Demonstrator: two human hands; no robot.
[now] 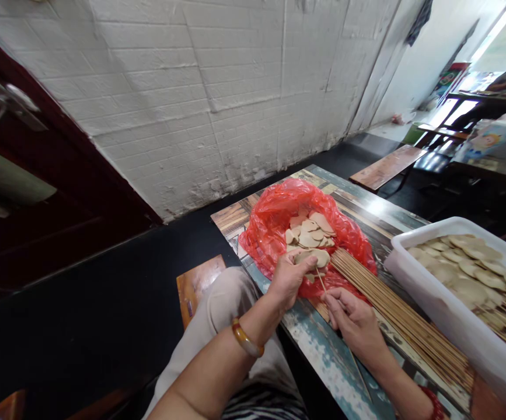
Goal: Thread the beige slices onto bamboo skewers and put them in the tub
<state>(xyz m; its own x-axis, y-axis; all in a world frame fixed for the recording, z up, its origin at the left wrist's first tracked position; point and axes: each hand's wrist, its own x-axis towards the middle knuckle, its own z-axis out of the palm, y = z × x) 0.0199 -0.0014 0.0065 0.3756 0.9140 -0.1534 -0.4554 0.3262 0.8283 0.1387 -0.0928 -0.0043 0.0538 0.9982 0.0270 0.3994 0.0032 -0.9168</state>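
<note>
My left hand (288, 279) pinches a thin, pale beige oval slice (320, 256) over the near edge of the red plastic bag. Between the fingers of my right hand (352, 315) is a thin wooden skewer (321, 281), its upper end at the slice; whether it has pierced through I cannot tell. The skewer's tail slants down past my right palm. More beige slices (309, 233) lie heaped in the open red plastic bag (274, 216). A bundle of long bamboo skewers (404, 315) lies just right of my right hand, its far ends on the bag.
A white plastic tub (399, 238) at the right holds skewered slices (475, 262). The patterned table (314, 350) ends near my knees. Beyond it stand a wooden bench (388, 166), a white brick wall (235, 70), and a dark red door (60, 192) at left. A person is partly visible far right.
</note>
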